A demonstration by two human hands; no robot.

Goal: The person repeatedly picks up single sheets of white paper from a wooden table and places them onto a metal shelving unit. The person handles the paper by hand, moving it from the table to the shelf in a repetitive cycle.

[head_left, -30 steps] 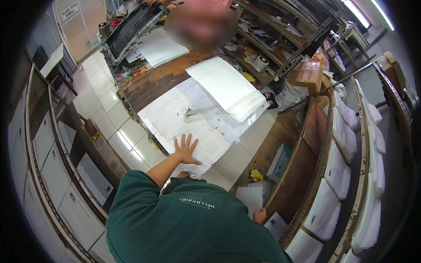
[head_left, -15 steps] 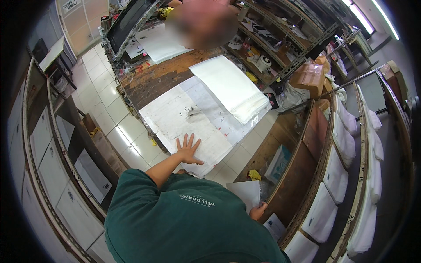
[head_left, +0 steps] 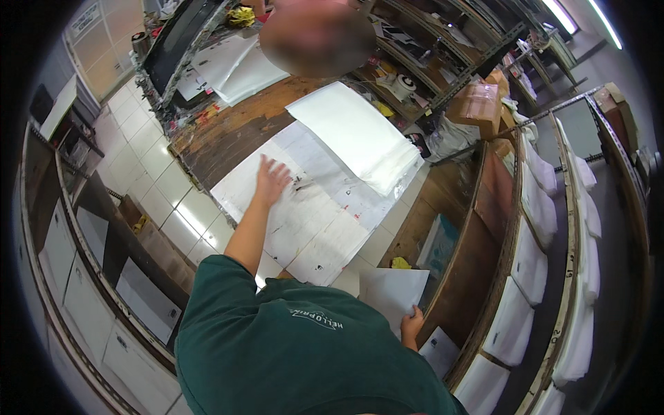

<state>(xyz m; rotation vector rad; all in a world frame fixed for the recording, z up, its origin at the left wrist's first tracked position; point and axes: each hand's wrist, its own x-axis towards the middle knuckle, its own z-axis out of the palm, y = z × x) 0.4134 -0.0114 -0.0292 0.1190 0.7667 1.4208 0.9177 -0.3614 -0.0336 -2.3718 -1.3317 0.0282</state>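
Observation:
My left hand, fingers spread, reaches out over the worn, stained white sheet on the wooden table. It looks slightly lifted, though I cannot tell whether it touches the surface. Low on my right side, my right hand grips the edge of a plain white sheet beside the rack. A stack of thin white sheets lies on the far right part of the table, well apart from both hands.
Another person stands behind the table. A dark-framed screen leans up at the far left, near more white sheets. Racks with white packs line my right; another rack curves along my left. Cardboard boxes sit beyond.
My left hand has moved away from the table's near edge, farther over the stained sheet. My right hand has come up slightly, and more of its white sheet shows. The view has shifted a little.

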